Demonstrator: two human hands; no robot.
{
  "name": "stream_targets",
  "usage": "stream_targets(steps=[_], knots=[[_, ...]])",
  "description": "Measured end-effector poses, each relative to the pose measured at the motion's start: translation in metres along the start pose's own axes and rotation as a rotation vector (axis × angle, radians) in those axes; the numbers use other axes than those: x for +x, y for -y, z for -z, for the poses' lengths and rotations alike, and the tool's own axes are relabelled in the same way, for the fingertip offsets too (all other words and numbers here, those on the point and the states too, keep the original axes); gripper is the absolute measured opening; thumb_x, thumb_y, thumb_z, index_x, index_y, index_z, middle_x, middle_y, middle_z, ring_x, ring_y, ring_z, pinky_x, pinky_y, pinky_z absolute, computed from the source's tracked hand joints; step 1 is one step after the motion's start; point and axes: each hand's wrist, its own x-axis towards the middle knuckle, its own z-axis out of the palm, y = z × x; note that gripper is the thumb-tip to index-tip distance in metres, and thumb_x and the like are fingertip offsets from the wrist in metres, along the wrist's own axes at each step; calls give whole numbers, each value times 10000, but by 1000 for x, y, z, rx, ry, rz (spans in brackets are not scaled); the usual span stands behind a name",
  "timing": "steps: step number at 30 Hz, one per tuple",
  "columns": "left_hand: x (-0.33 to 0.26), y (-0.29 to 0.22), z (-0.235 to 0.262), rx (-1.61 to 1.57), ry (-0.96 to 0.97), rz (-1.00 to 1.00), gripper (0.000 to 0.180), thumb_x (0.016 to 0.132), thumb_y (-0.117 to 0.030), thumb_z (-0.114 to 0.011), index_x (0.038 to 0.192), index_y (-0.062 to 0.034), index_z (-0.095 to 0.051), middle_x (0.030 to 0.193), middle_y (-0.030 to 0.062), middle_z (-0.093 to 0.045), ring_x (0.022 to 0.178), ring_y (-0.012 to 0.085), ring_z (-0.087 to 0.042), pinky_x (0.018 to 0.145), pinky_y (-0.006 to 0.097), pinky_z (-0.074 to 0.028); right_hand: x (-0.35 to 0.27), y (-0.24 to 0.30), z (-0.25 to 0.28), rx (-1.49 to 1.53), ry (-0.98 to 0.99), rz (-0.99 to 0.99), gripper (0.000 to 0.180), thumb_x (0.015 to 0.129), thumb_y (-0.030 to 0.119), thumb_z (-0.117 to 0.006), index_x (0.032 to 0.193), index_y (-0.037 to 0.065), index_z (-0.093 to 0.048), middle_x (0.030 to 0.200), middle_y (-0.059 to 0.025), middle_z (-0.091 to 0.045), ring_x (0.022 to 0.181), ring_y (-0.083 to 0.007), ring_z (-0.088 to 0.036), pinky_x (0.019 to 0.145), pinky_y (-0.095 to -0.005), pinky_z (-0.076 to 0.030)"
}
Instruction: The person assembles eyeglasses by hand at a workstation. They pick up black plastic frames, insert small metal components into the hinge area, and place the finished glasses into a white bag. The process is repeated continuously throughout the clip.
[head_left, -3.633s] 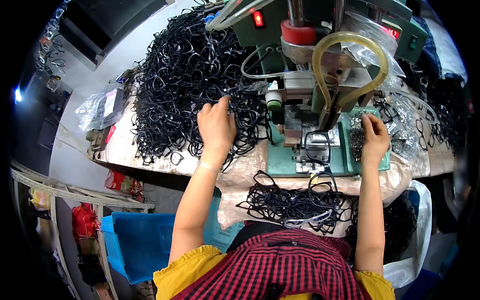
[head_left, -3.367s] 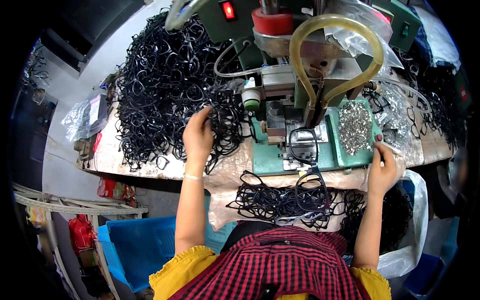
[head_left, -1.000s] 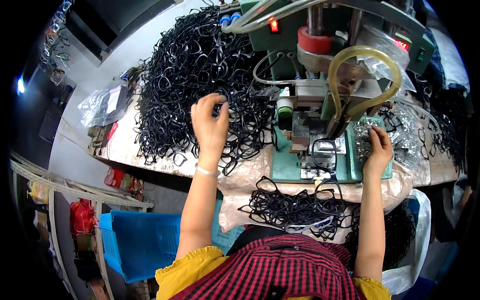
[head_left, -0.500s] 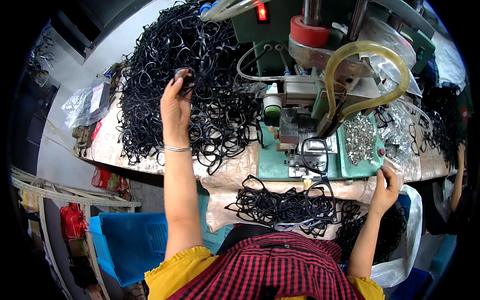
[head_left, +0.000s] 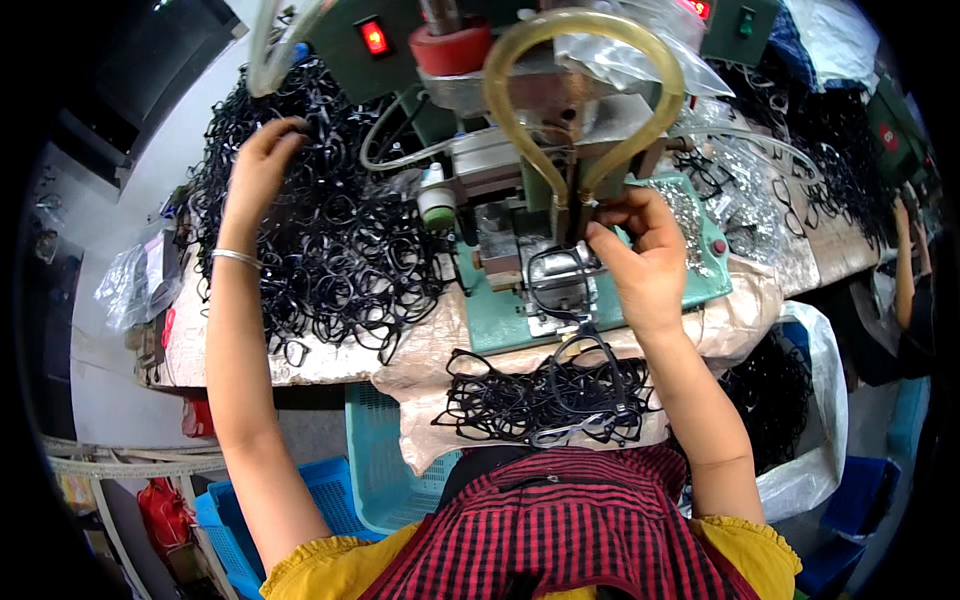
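A black glasses frame (head_left: pixel 584 328) was placed on the metal fixture (head_left: pixel 552 322) of the green machine, one lens rim lying there and the other extended toward 6 o'clock, over a small pile of dark frames (head_left: pixel 500 402). At 1 o'clock from it, the right hand (head_left: pixel 648 262) was held at the lower end of the machine head, with thumb and fingers bent to a narrow gap; whether a small part was pinched could not be told. At 2 o'clock, a green tray (head_left: pixel 704 286) with silvery bits (head_left: pixel 686 215) was partly covered by this hand. Farther, at 10 o'clock, the left hand (head_left: pixel 260 165) was held over a big heap of dark frames (head_left: pixel 335 245) on the table (head_left: pixel 182 350), its fingers curled; its grip could not be told. At 12 o'clock, a yellowish hose (head_left: pixel 672 92) was looped.
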Motion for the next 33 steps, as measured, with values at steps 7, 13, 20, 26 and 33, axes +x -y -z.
stream_targets(steps=[7,13,20,26,33], knots=[[-15,-64,-22,-185,-228,241,361,1061,-282,-437,1384,-185,-567,632,-13,-544,461,74,-490,414,223,-387,-7,19,-17,324,40,-99,429,823,-28,-706,1203,-50,-510,991,-82,-666,895,-97,-627,863,-244,-489],[-115,-126,-79,-913,-404,345,478,1032,-389,-490,1343,-28,-519,842,-53,-524,631,30,-452,529,161,-368,-21,33,-10,125,75,-50,373,840,-20,-646,1203,-19,-561,1133,-112,-673,1087,-191,-625,966,-309,-470],[-186,-249,-129,-1678,807,466,392,1080,-337,-335,1135,17,-495,1028,322,-667,843,372,-720,606,342,-607,4,-46,95,-1272,-97,195,186,778,157,-727,947,79,-732,1268,-176,-619,1307,-383,-472,1060,-482,-388],[-164,-254,-161,-1850,792,890,334,1058,-299,-391,967,-25,-559,905,289,-694,757,383,-722,574,334,-616,17,-49,114,-1043,-162,223,103,767,139,-734,835,62,-720,1106,-143,-675,1112,-346,-591,968,-448,-457],[-164,-253,-167,-1872,763,941,320,1051,-314,-420,1019,-28,-559,896,254,-699,748,375,-722,561,308,-614,24,-57,89,-1259,214,519,161,807,121,-683,955,86,-631,1269,-74,-582,1234,-281,-510,814,-437,-465]])
